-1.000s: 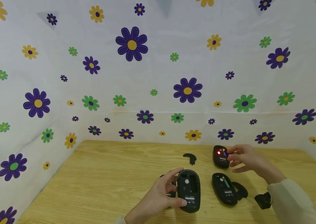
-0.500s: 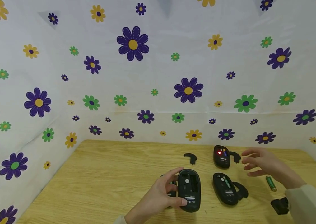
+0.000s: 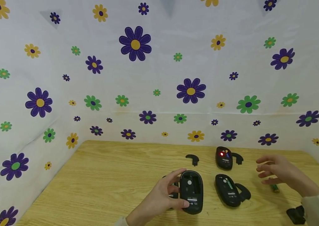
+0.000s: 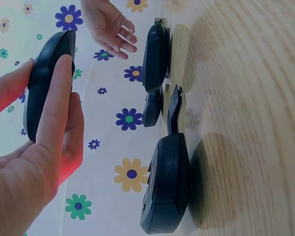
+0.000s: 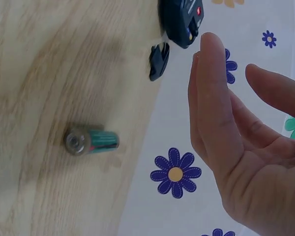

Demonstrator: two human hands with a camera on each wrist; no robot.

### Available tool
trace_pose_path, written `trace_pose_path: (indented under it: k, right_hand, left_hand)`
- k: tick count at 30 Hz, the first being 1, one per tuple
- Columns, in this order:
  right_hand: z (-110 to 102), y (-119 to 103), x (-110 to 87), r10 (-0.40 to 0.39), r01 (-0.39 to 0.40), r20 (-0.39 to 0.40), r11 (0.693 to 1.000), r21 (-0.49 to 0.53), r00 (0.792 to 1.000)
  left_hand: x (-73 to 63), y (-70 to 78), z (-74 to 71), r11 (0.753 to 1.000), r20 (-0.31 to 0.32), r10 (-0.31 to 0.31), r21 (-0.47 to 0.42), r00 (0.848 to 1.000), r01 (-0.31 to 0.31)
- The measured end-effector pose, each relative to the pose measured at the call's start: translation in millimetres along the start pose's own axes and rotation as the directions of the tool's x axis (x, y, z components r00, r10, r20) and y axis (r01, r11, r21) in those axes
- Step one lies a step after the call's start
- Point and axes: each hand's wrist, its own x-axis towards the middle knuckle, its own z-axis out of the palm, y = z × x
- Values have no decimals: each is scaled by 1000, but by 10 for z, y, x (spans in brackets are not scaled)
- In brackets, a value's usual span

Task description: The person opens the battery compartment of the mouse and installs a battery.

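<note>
My left hand [image 3: 162, 196] holds a black computer mouse [image 3: 192, 193] up off the table, underside towards the head camera. Thumb and fingers grip its side, and its uncovered battery slot looks dark. My right hand [image 3: 279, 171] hovers above the table at the right, fingers relaxed and apart, holding nothing. Below it lies a green battery [image 5: 104, 140], partly hidden by the hand in the head view. Another mouse [image 3: 173, 185] lies behind my left hand, mostly hidden; it shows better in the left wrist view.
An upturned mouse [image 3: 224, 159] with a red light lies at the back, a battery cover [image 3: 237, 158] beside it. Nearer is an upturned mouse [image 3: 227, 191] with a green battery inside and a cover [image 3: 243, 193] at its side. One more cover [image 3: 194, 159] lies left of these.
My right hand has moved right and nearer, away from the red-lit mouse. The cover beside that mouse and the loose battery have come into view. My left hand keeps its grip, nearly still.
</note>
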Motion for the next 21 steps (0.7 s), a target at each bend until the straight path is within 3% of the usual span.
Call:
trace_pose_path:
  k: [7,21]
  right_hand:
    - [-133,134,-41,24,-24,1,1000,-18,1000]
    - [-293,310,-125,142,-142,-51,990,12,988]
  left_hand:
    - [-3,4,6,1000,-3,-5,-4,1000,5]
    - [5,11,3,1000,-1,-9,8,1000,9]
